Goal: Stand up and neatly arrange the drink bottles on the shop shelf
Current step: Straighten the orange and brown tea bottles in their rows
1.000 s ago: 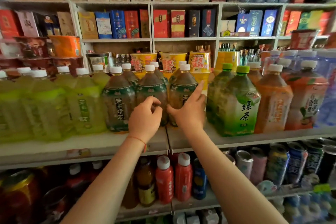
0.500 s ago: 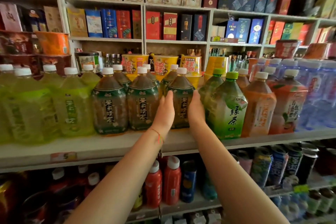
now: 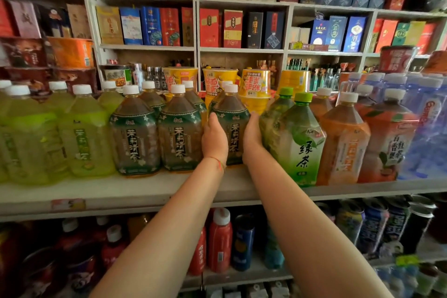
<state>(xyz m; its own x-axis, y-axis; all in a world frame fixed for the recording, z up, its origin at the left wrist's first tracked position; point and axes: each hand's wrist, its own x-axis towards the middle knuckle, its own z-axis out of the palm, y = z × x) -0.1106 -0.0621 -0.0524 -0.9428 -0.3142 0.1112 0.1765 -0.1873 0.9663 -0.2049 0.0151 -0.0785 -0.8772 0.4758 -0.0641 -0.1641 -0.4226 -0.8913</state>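
A dark-green jasmine tea bottle [image 3: 232,126] with a white cap stands upright on the shelf [image 3: 145,191]. My left hand [image 3: 214,139] is pressed against its left side and my right hand [image 3: 252,138] against its right side, fingers wrapped behind it. Two matching jasmine tea bottles [image 3: 180,133] stand upright to its left. A green tea bottle [image 3: 298,138] with a green cap stands right beside my right hand. Orange tea bottles [image 3: 343,140] follow further right.
Yellow-green bottles [image 3: 82,133] fill the shelf's left end and blue water bottles [image 3: 428,123] the right end. Yellow noodle cups [image 3: 255,87] stand behind the row. Boxed goods line the upper shelves. Cans and red bottles [image 3: 219,239] sit on the lower shelf.
Both hands moved from in front of the bottles to either side of the rightmost jasmine tea bottle and now clasp it. The view has shifted a little to the right.
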